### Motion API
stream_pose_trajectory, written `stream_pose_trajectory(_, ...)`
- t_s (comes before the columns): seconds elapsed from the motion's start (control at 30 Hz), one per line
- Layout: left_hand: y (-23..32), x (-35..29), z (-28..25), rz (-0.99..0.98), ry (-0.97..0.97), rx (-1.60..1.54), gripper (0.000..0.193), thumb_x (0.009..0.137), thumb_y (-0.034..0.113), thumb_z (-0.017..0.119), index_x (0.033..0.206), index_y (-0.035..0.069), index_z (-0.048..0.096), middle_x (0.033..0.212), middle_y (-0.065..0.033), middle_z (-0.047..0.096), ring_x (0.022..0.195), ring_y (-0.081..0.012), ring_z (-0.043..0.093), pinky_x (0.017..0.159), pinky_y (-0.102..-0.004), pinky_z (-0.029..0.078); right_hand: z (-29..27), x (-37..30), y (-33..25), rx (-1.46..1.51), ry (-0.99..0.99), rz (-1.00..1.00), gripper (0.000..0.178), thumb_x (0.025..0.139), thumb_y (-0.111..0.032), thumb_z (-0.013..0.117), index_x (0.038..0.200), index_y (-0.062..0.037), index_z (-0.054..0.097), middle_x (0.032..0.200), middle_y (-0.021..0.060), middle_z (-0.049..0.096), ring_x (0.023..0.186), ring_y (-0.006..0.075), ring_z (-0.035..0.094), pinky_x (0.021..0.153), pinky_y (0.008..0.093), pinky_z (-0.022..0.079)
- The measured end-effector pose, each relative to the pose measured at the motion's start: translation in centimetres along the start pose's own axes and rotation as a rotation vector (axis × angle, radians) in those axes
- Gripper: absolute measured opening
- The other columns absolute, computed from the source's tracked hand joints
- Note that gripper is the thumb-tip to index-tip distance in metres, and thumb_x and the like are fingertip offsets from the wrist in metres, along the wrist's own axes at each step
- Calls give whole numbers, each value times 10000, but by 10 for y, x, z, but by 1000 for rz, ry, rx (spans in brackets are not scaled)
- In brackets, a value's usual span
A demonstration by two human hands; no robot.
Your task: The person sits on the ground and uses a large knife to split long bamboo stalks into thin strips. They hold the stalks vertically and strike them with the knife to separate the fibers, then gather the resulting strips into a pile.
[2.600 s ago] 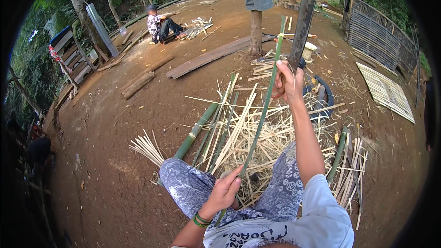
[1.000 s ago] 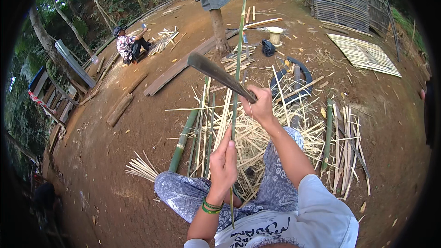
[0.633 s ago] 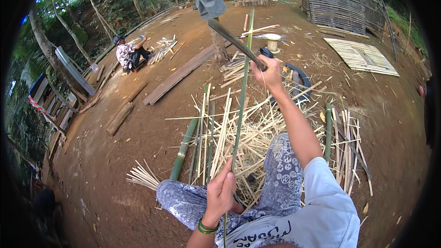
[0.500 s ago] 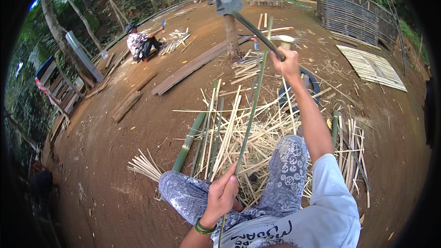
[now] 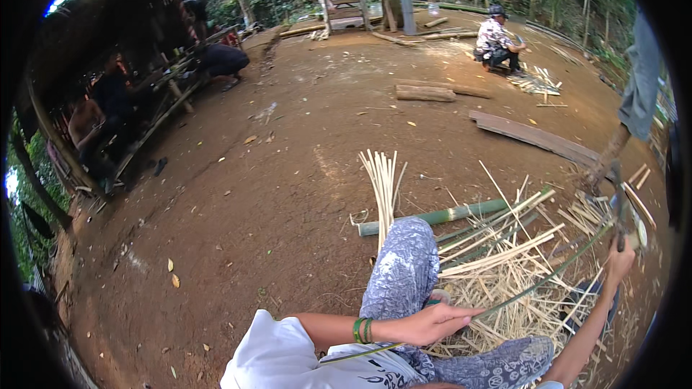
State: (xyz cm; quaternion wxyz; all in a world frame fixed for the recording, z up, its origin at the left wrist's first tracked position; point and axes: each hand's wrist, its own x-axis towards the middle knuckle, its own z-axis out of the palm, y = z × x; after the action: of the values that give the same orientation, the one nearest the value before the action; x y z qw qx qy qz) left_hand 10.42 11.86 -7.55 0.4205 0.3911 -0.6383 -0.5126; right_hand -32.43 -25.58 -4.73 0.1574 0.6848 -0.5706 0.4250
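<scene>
My left hand (image 5: 432,324) is closed round a long, thin green bamboo strip (image 5: 544,281), just above my lap. One end of the strip passes back under my wrist, and the other stretches right. At the far right, my right hand (image 5: 618,259) grips a long-bladed knife (image 5: 618,198), its dark blade pointing up and away. The strip's far end meets the blade; whether it is cutting in is too small to tell. Below lies a heap of pale bamboo shavings (image 5: 515,310). Beyond my knee are a green bamboo pole (image 5: 454,214) and a bundle of pale strips (image 5: 382,184).
A person (image 5: 497,43) squats at the back right beside more split strips (image 5: 537,81). Several people sit in a dark shelter (image 5: 108,43) at the left. A long plank (image 5: 533,135) and short logs (image 5: 425,92) lie on the brown dirt. Grey cloth (image 5: 640,75) hangs on a post.
My view has swung left, bringing in the shelter and pushing the knife toward the right edge. Both hands keep hold of the strip and the knife.
</scene>
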Motion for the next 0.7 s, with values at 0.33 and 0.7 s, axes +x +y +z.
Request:
stream_pose_trajectory(0.33, -25, -7, -10, -145, 60, -442, 429, 1095, 217, 375, 1494, 68, 426, 598, 68, 314, 486, -46, 308, 436, -246, 288, 16, -17, 102, -46, -50, 417, 523, 952, -420, 598, 1205, 36, 647, 1117, 187, 694, 1007, 325, 652, 886, 412, 474)
stream_pose_trajectory(0.7, -44, 44, 8, -244, -8, -792, 413, 1087, 213, 409, 1457, 35, 451, 576, 75, 291, 457, -48, 252, 409, -242, 229, 24, -90, -61, 909, -300, 839, 521, 907, -522, 677, 1036, -18, 647, 543, -64, 311, 415, 43, 314, 392, 230, 224)
